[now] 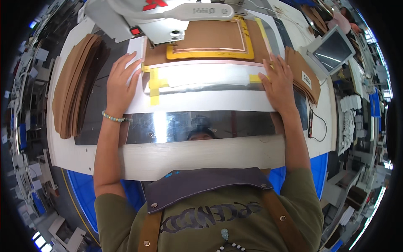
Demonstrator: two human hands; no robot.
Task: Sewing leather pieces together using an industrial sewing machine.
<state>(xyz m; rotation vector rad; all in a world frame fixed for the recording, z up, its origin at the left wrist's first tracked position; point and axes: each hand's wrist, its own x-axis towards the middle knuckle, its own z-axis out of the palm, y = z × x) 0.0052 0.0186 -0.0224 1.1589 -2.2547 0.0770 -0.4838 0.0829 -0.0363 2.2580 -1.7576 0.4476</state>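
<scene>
A white template sheet (201,101) with strips of yellow tape (155,86) lies across the machine bed in front of me. My left hand (122,82) rests on its left edge, fingers stretched out and a little apart. On the opposite edge, beside a piece of yellow tape, my right hand (278,80) lies with fingers extended. Brown fabric (157,54) shows beyond the white strip. Over it sits a yellow rectangular clamp frame (210,54), under the white sewing machine head (168,31). What lies beneath my palms is hidden.
Stacked brown fabric pieces (75,84) stand at the left; more brown pieces (308,80) lie at the right by a tilted screen (333,50). A small tool with a thin cord (310,124) lies near the right table edge. A shiny metal plate (201,126) runs along the front.
</scene>
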